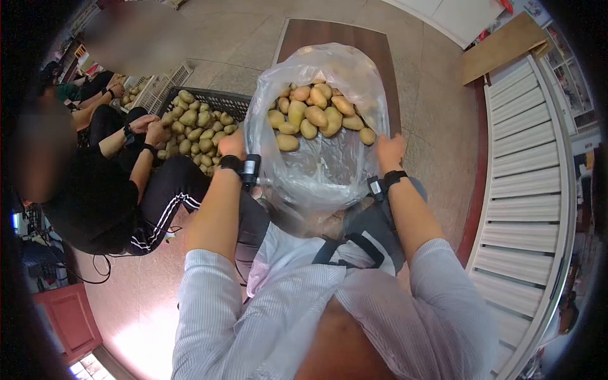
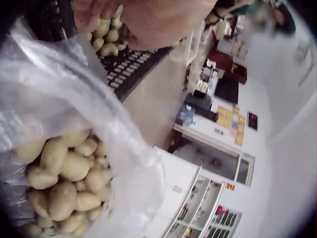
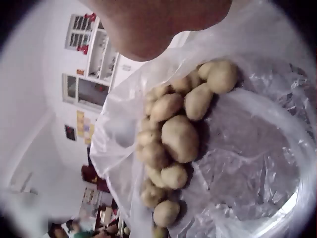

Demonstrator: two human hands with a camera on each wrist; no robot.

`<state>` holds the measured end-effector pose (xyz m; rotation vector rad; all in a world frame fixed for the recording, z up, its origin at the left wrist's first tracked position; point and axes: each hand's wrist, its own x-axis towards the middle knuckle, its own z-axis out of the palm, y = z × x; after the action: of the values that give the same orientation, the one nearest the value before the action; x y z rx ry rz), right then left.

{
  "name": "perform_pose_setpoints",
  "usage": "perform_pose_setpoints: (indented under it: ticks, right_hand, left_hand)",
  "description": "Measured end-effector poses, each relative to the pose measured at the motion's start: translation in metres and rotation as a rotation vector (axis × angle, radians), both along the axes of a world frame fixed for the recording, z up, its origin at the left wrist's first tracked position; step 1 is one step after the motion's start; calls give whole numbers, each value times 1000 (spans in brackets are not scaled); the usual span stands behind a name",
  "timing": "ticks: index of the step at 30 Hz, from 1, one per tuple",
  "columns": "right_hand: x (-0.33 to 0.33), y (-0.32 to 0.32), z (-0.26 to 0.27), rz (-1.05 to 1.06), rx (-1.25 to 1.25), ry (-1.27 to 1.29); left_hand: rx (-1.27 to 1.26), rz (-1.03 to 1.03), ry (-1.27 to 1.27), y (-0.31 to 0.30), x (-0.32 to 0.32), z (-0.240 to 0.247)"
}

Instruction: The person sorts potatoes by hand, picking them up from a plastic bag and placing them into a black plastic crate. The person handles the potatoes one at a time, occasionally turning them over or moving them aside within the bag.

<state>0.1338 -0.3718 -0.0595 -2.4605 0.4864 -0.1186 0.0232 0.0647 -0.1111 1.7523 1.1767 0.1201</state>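
A clear plastic bag (image 1: 278, 183) lies on its side with its wide mouth facing me. Several yellow potatoes (image 1: 316, 116) are heaped toward its far end, while the near part of the film lies crumpled. At the bag's left edge my left hand (image 1: 233, 144) grips the plastic. My right hand (image 1: 391, 152) holds the opposite edge, its fingers curled at the film. In the left wrist view, the left hand (image 2: 161, 22) shows above the bag's rim, its fingertips partly cut off. The right hand (image 3: 163, 25) appears at the top of the right wrist view, over the potatoes.
Under the bag is a brown board or tabletop (image 1: 335, 30). On the left stands a black crate (image 1: 218, 104) full of potatoes, with another person's hands (image 1: 152, 130) at it. A white radiator (image 1: 522, 190) runs along the right side.
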Motion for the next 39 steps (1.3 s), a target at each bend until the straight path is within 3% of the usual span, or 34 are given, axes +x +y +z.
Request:
perform_pose_setpoints:
  ticks: [1,3,5,7,8,10,12,16,18,20,23,25,28,29,31,32,34,36,38,39]
  right_hand:
    - [5,-6,-9,0,0,-1]
    - [14,-11,-38,-171,293,216]
    - [11,-14,-63,-136,249,213]
    - [16,-11,-80,-106,209,199]
    - [16,-10,-85,-85,225,180]
    - [14,-12,-93,-58,232,167]
    - [12,3,-84,-47,866,384]
    - [-6,24,-52,-36,955,497]
    - [-11,25,-53,12,1210,544]
    - [-6,24,-61,-16,1175,546]
    - [3,22,-78,-11,1102,505]
    - [3,23,-80,16,1055,469]
    - [2,21,-89,31,1149,405]
    - [5,21,-101,39,1089,434]
    - [3,23,-96,47,1032,454]
    - [-4,28,-80,42,958,463]
    - [-9,28,-71,35,885,471]
    - [-9,24,-76,67,1023,540]
    - [-13,24,-74,77,1042,507]
    - [-15,23,-72,84,1057,479]
  left_hand:
    - [41,81,73,-44,4,43]
    - [-57,100,115,-62,12,23]
    - [303,-711,391,-69,0,4]
    - [98,104,333,-113,1,2]
    - [81,149,308,-121,0,3]
    - [-40,139,236,-123,-3,8]
    - [-135,111,156,-124,-6,12]
    - [-96,50,101,-139,-12,8]
    - [-253,-57,47,-139,-14,4]
    - [-332,-97,14,-134,-13,1]
    - [-138,-273,175,-118,-6,-33]
    - [740,-1058,375,-100,-1,-89]
    - [906,-1098,371,-109,-4,-64]
    - [912,-1098,365,-107,0,-76]
    - [621,-864,251,-100,6,-113]
    - [894,-1018,312,-111,-3,-73]
    - [907,-1041,312,-111,-1,-76]
    - [921,-1061,312,-119,-3,-56]
    - [-281,-60,-74,-138,-7,-27]
    - [-278,-63,-79,-138,-7,-29]
